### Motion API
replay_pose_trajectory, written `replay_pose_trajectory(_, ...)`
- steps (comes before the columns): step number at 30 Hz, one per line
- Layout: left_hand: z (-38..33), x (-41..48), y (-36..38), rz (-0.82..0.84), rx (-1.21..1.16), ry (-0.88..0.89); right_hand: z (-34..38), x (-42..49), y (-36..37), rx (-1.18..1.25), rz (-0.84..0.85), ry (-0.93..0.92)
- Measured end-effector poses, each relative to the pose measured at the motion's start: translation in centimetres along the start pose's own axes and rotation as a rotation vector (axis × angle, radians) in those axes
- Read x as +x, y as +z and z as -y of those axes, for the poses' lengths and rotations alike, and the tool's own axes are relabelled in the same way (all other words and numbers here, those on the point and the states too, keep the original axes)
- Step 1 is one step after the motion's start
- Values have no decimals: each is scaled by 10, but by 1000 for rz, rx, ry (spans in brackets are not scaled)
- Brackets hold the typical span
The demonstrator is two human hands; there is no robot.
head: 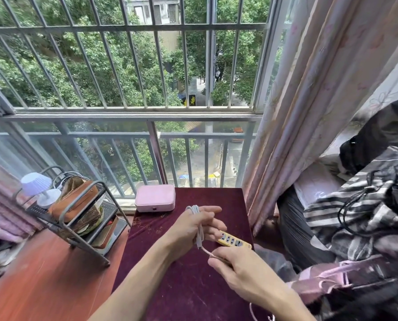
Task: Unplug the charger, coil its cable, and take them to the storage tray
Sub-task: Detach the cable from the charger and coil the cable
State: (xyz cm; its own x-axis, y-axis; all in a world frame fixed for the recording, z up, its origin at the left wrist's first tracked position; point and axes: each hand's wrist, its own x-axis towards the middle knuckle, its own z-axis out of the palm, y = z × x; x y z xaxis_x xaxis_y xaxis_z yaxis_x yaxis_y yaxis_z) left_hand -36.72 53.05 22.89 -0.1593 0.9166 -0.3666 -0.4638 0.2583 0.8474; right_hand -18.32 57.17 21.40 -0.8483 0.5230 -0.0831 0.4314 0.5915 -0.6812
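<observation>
A white charger cable (199, 230) is looped several times around my left hand (193, 228), which hovers over the dark red cloth-covered table (181, 286). A loose strand runs from the coil down to my right hand (242, 274), which pinches it between thumb and fingers. More white cable shows below my right wrist at the frame's bottom edge. A yellow power strip (234, 242) lies on the table just behind my hands, partly hidden by my left fingers. The charger body is not visible.
A pink box (155, 198) sits at the table's far edge by the barred window. A grey wire rack (77, 218) with a brown pouch and small lamp stands at left on a wooden surface. Curtain and piled clothes crowd the right.
</observation>
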Motion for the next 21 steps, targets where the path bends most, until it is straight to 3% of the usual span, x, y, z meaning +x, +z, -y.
replay_pose_trajectory(5, 4, -2, -8, 103, 175, 0, 29, -7, -49, -176, 8, -95)
replay_pose_trajectory(12, 10, -17, 9, 351, 472, 18, 39, 16, -116, 57, -39, -209)
replay_pose_trajectory(21, 17, -22, 31, 465, 9, -151, -12, 62, -103, 395, -52, -151)
